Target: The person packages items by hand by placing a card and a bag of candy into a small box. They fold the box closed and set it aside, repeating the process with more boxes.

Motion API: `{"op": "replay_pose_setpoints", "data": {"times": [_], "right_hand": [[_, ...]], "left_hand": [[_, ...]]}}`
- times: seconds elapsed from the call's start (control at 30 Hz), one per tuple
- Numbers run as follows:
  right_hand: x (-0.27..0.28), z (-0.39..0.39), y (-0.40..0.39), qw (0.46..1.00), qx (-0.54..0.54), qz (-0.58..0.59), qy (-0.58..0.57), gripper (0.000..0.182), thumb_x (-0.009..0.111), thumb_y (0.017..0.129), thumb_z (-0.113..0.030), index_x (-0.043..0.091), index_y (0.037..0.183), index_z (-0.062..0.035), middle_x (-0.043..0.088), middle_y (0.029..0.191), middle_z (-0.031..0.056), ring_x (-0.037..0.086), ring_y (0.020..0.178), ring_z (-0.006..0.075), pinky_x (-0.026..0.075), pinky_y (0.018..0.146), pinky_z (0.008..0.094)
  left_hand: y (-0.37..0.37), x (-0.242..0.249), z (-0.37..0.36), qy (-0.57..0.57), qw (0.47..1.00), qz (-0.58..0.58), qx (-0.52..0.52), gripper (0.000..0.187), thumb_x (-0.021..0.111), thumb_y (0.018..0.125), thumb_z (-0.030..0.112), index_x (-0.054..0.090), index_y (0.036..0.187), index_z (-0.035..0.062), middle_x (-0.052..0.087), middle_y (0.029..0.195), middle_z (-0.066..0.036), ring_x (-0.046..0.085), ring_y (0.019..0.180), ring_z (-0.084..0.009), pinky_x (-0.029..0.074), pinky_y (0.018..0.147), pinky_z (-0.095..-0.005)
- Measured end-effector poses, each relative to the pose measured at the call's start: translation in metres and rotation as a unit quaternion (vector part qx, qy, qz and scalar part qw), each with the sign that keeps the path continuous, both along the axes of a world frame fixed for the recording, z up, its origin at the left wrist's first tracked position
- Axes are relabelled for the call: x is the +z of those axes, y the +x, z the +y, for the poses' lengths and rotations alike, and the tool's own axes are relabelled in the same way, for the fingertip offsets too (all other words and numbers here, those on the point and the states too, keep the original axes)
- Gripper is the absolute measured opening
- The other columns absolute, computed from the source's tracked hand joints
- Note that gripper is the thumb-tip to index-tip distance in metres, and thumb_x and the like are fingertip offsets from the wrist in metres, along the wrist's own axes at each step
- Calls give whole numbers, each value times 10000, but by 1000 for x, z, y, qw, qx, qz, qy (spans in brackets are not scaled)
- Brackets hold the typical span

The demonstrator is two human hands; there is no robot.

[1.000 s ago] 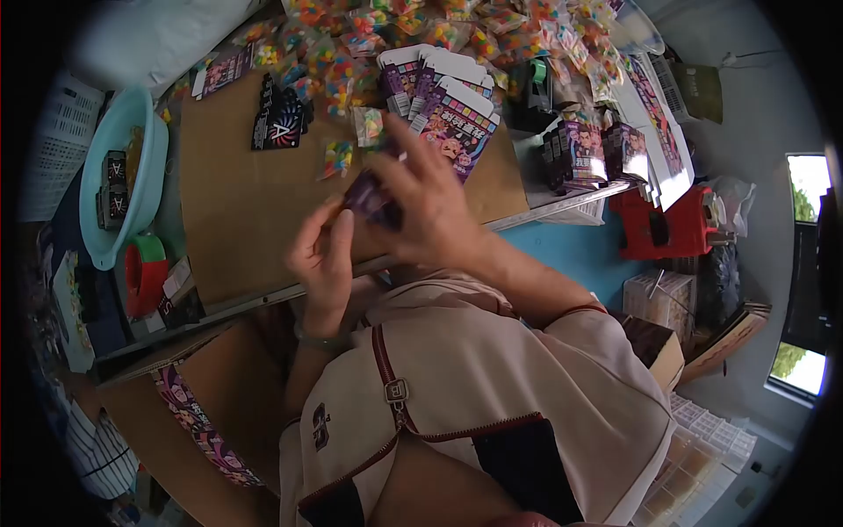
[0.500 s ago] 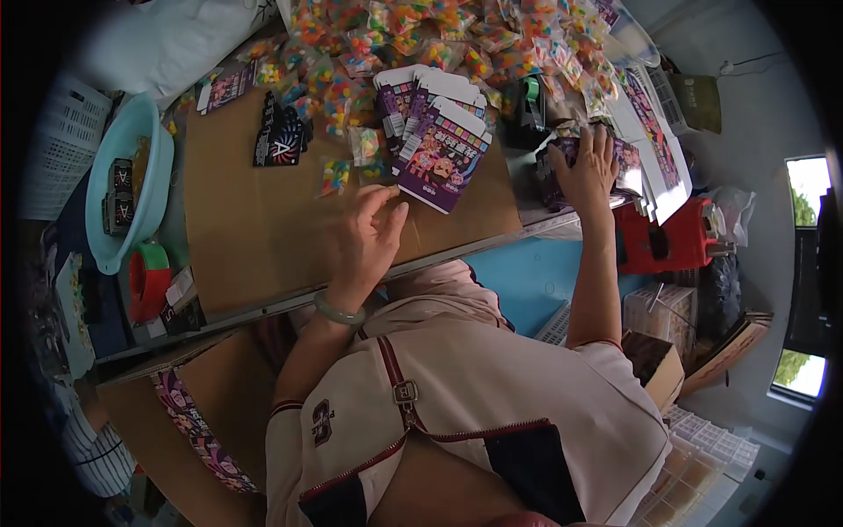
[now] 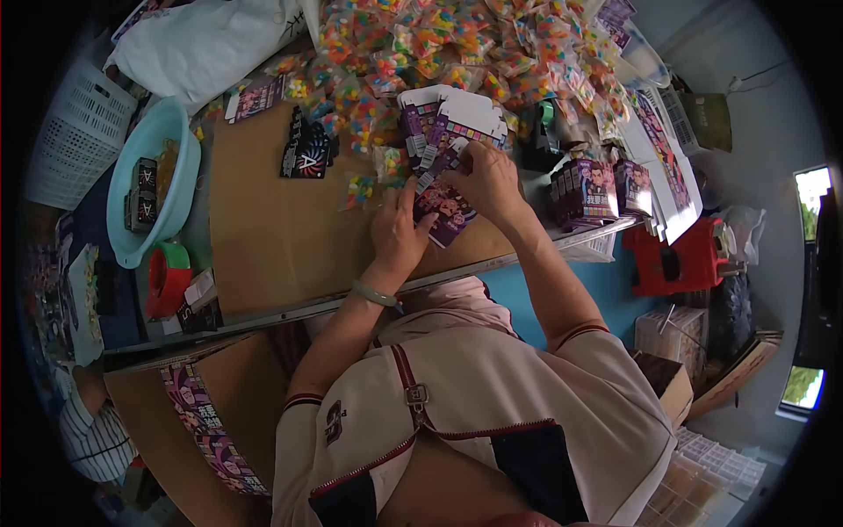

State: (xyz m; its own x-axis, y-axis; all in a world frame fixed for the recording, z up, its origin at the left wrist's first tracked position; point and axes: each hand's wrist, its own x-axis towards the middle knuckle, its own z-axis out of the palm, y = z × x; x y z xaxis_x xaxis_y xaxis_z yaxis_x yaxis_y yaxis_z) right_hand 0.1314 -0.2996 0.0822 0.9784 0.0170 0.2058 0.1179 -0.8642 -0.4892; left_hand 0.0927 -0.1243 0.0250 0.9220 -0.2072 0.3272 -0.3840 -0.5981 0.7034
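Head view: 2 hands [image 3: 401, 235] at 1 purple carton [image 3: 450, 213].

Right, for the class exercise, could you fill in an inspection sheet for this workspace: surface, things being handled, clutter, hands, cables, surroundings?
Surface: brown cardboard sheet covering part of the table.
Things handled: purple cartons, overlapping.
Clutter: packets of coloured sweets heaped along the far side; black printed pieces on the sheet; blue basin and red-and-green roll at left.
Hands: left hand and right hand both at the cartons; exact grip partly hidden.
Cables: thin cord at the right-hand wall.
Surroundings: red stool to the right, large cardboard box below left, window far right.
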Motion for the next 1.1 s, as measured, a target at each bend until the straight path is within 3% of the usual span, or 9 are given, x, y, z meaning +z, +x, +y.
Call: {"op": "replay_pose_setpoints", "data": {"times": [0.13, 0.2, 0.33, 0.8, 0.87, 0.93, 1.0, 1.03, 1.1], "right_hand": [[3, 18, -17, 996, 13, -27, 84, 227, 713, 731, -159, 616, 831, 21, 637, 709, 188, 652, 691, 353, 504, 628, 417], [15, 30, -22, 981, 64, 10, 184, 180, 691, 744, -112, 622, 841, 24, 646, 729, 187, 664, 697, 331, 510, 631, 388], [21, 70, -38, 953, 130, -25, 271, 142, 662, 759, -17, 623, 888, 28, 665, 782, 180, 678, 710, 284, 521, 643, 363], [7, 85, -57, 910, 278, 27, 307, 178, 719, 731, -55, 623, 868, 7, 642, 793, 136, 634, 720, 296, 511, 666, 360], [12, 82, -55, 942, 166, -246, 157, 269, 755, 695, -126, 647, 914, -11, 641, 865, 164, 637, 727, 353, 511, 629, 421], [-4, 83, -58, 943, 139, -233, 193, 356, 796, 684, -148, 646, 979, -19, 626, 899, 150, 632, 734, 329, 516, 628, 402], [-13, 80, -69, 936, 118, 16, 330, 327, 794, 710, -120, 658, 987, -13, 622, 874, 148, 630, 711, 291, 517, 609, 360], [-17, 79, -71, 942, 153, -28, 296, 268, 792, 727, -73, 678, 954, 13, 628, 824, 117, 639, 690, 184, 528, 610, 287], [-25, 74, -77, 930, 165, 30, 327, 216, 781, 731, -50, 686, 914, 15, 627, 817, 106, 635, 688, 175, 525, 611, 282]], "left_hand": [[-9, 22, 13, 132, 983, -126, 11, 554, 757, 773, 138, 508, 1242, -19, 527, 1128, -214, 562, 975, -413, 487, 778, -443], [-14, 27, 17, 7, 989, -146, 27, 501, 720, 828, 167, 525, 1247, -26, 554, 1174, -239, 541, 1076, -437, 435, 921, -496], [-38, 22, 34, -118, 988, -62, 82, 398, 634, 914, 101, 523, 1266, -49, 652, 1038, -200, 649, 909, -295, 505, 850, -372], [-86, 19, 64, -233, 960, 64, 144, 334, 479, 994, 78, 491, 1299, -57, 599, 1204, -166, 584, 1030, -152, 472, 901, -300], [-89, 20, 66, -312, 928, 98, 180, 342, 466, 997, 68, 474, 1317, -52, 584, 1230, -168, 579, 1048, -154, 468, 913, -299], [-86, 32, 57, -470, 868, 65, 144, 368, 443, 1003, 63, 435, 1356, -40, 564, 1255, -163, 565, 1093, -166, 457, 946, -308], [-91, 20, 63, -508, 845, 121, 113, 385, 440, 995, 56, 425, 1370, -29, 551, 1274, -146, 555, 1121, -166, 445, 967, -304], [-90, 19, 65, -529, 829, 148, 106, 391, 444, 991, 53, 425, 1373, -27, 551, 1276, -143, 558, 1118, -167, 444, 966, -300], [-95, 19, 71, -529, 817, 174, 147, 356, 446, 986, 47, 460, 1333, -29, 569, 1248, -131, 570, 1083, -153, 450, 938, -284]]}}
